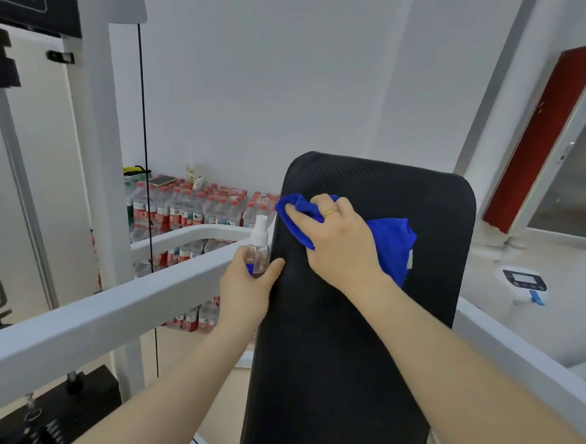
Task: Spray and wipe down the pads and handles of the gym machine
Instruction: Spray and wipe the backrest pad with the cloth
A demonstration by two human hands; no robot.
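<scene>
A tall black back pad (364,329) of the gym machine stands upright in the middle of the view. My right hand (338,241) presses a bunched blue cloth (393,241) against the upper part of the pad, fingers curled over the cloth. My left hand (250,288) grips a small clear spray bottle (258,243) with a white nozzle at the pad's left edge, thumb lying on the pad. The bottle points up, its lower half hidden by my fingers.
A white frame bar (107,317) runs from lower left toward the pad; another white bar (523,352) passes on the right. A white upright with a black cable (142,144) stands left. Shrink-wrapped water bottle packs (189,208) are stacked against the wall behind.
</scene>
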